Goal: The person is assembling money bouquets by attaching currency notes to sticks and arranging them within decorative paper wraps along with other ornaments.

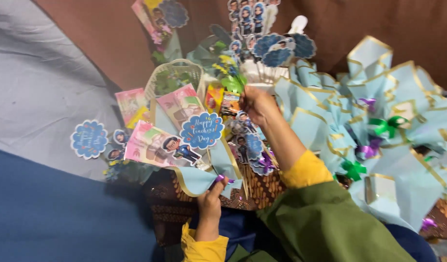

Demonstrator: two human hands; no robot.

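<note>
My left hand (210,200) grips the narrow bottom of a paper bouquet (204,177) wrapped in light blue paper with gold edging, near a purple ribbon. The bouquet holds pink printed cards, cartoon figure cutouts and a blue scalloped tag (201,130). My right hand (258,104) reaches forward above the bouquet and pinches a small snack packet (230,103) next to green leaf decorations (233,82). Both arms wear yellow cuffs under green sleeves.
Several finished light blue bouquets (379,111) with green and purple bows pile up at the right. A white plastic basket (173,76) and more cutouts on sticks (277,48) stand behind. Blue and grey cloth (44,145) covers the left side; a brown backdrop (340,22) lies beyond.
</note>
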